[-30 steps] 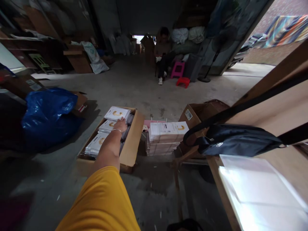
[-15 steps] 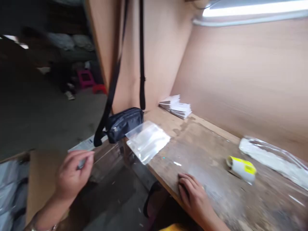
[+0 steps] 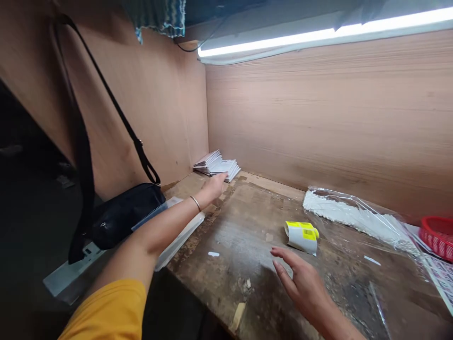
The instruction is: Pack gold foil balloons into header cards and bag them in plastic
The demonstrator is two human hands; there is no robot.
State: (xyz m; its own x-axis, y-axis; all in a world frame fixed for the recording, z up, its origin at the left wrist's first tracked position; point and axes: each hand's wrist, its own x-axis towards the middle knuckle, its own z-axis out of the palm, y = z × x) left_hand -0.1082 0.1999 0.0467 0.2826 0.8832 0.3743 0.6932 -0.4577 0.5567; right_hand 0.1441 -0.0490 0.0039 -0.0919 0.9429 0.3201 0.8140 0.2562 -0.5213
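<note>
My left hand (image 3: 213,187) is stretched to the back left corner, at the front edge of a stack of folded white leaflets (image 3: 219,165). Its back faces me and hides most of the fingers, so any grip on the leaflets cannot be made out. My right hand (image 3: 300,278) hovers over the worn wooden table (image 3: 244,231), thumb and fingers apart, holding nothing. Just beyond it lies a roll of white labels with yellow markings (image 3: 302,236). Clear plastic bags (image 3: 180,233) lie at the table's left edge, partly covered by my left forearm.
A black shoulder bag (image 3: 127,212) hangs by its strap on the left panel. A clear plastic bag of white material (image 3: 339,210) lies along the back wall. At the right stands a red basket (image 3: 437,236). A lit tube lamp (image 3: 318,35) runs overhead.
My view has swung right. My left hand has gone from beside the table, where it was pinched, to the leaflets. My right hand has lifted off the tabletop and opened.
</note>
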